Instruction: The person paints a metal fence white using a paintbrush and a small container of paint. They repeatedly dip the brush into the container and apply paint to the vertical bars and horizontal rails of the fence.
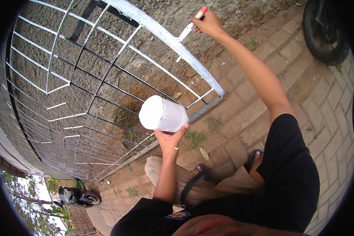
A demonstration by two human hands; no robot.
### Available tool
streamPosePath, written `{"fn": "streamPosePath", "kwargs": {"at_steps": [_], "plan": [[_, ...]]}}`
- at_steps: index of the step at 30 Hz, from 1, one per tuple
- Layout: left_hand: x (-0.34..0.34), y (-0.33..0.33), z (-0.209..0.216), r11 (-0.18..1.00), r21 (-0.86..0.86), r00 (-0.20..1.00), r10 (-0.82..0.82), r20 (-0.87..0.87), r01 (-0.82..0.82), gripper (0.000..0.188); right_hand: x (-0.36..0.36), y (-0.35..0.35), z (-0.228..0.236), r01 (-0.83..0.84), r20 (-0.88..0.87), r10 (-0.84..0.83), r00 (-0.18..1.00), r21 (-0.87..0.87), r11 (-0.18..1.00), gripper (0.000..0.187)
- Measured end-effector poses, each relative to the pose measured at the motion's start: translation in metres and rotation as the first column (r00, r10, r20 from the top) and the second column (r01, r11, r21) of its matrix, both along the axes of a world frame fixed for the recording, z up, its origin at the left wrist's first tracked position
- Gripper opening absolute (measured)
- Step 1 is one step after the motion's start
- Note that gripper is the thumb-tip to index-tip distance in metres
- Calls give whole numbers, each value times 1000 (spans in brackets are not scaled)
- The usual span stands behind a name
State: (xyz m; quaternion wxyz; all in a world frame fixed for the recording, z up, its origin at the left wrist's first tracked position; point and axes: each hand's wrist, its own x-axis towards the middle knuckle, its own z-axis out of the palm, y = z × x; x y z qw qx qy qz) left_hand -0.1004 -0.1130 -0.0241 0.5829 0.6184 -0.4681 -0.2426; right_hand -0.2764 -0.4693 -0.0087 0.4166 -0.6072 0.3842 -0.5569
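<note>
My right hand (209, 26) is closed around a paintbrush (202, 13) with a red-ended handle. White-coated bristles reach down to the thick end post (161, 32) of a metal gate (106, 84) and appear to touch it. That post is mostly white, with greyer patches toward its lower end. Several thinner bars near it are white, while others farther along are black. Lower down, my left hand (170, 141) grips a translucent plastic tub (174, 116) from below. White paint (150, 112) fills its round opening, which is tilted toward the gate.
A rough grey wall (153, 11) stands behind the gate. Brick paving (259, 122) with weeds (193, 138) runs along the gate's bottom rail. A motorcycle wheel (326, 33) is at the upper right, and a parked motorbike (76, 196) is at the lower left. My sandalled feet are below.
</note>
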Motion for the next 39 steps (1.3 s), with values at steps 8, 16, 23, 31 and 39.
{"fn": "streamPosePath", "kwargs": {"at_steps": [8, 16, 23, 31, 39], "plan": [[0, -1, 0, 1000, -18, 1000, 21, -19, -21, 71, 12, 0, -7, -181, 341, 133, 931, 114, 977, 27], [-2, -2, 0, 1000, -6, 1000, -1, -5, 1, 73, 9, -1, 4, -169, 629, 125, 767, 10, 986, 25], [-9, -6, 0, 999, -52, 1000, -6, -6, 6, 70, -6, -6, -49, -42, -42, 54, 998, 256, 966, 29], [-8, -7, -1, 1000, -22, 1000, -19, -6, 19, 66, 16, 33, 35, 83, 121, -61, 991, -184, 979, 29], [-9, -6, 0, 998, -55, 999, -19, -26, 18, 67, -12, -14, -63, -183, 213, 141, 967, 193, 964, 28]]}}
